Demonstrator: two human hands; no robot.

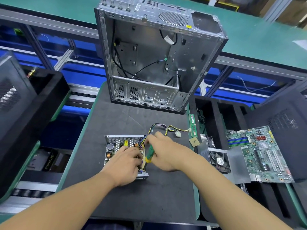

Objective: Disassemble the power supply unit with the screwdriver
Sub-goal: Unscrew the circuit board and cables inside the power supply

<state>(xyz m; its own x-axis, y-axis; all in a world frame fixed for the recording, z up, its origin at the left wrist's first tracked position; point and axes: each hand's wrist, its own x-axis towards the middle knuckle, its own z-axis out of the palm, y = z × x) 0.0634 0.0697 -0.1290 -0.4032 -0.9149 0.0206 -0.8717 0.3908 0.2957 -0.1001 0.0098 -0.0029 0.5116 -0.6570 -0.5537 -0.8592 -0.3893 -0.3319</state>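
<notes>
PRIME box: at 9 o'clock of my work, low under the bench edge. A dark carton, and "PRIME" is the only word here I can read.
Left tower: black, with a mesh side, at 10 o'clock.
Mat: dark grey, and it carries my work.
PSU: in the middle of the mat with its lid off. The coils, capacitor and board are bare, and the perforated wall is on the 12 o'clock side.
Left hand: palm down on the PSU's near half, fingers bent down into it at its 4 o'clock corner. The tips are hidden, so I cannot tell whether they pinch anything.
Screwdriver: green handle with a yellow band, tilted. Its tip is down at the PSU's 4 o'clock edge, just beside my left fingers.
Right hand: wrapped round the screwdriver handle, coming in from 3 o'clock.
Cables: a yellow, black and purple bundle, running from the PSU's 1 o'clock corner out to white plugs.
Case: bare steel, open side toward me, at 12 o'clock on the mat's far end. Loose black wires lie inside.
RAM: a green stick on the mat's 3 o'clock edge. Its sticker is too small to read.
CPU: a gold square just nearer than the RAM.
Fan: black, at 3 o'clock, on a grey plate. Its round label is unreadable.
Motherboard: green, to the right of the fan.
Right tower: black, at 2 o'clock.
</notes>
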